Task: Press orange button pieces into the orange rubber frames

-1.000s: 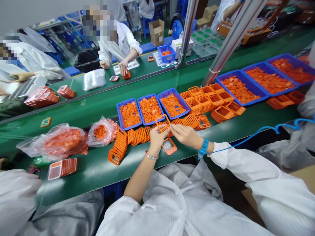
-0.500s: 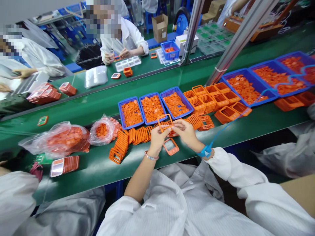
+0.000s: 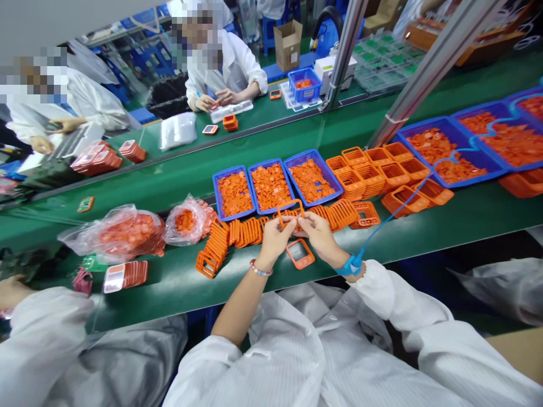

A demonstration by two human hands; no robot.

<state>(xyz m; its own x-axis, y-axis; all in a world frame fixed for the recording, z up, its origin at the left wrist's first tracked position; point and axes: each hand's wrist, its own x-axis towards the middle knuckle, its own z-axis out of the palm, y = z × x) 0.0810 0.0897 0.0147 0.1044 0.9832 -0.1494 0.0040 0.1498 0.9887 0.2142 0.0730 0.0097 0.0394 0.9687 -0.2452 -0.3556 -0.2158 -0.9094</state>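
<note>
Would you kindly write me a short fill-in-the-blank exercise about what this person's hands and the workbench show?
The left hand and right hand together hold one ___ frame.
The blue wrist strap sits on the ___ wrist.
Just behind the hands stand ___ small blue trays of orange parts.
Missing words: orange; right; three.

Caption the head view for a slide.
Left hand and right hand hold an orange frame over the bench near blue trays.

Three small blue trays (image 3: 216, 192) of orange parts (image 3: 271, 185), two clear plastic bags (image 3: 127, 232), one thin frame (image 3: 291, 210) held, one windowed frame (image 3: 300, 254) lying flat
</note>
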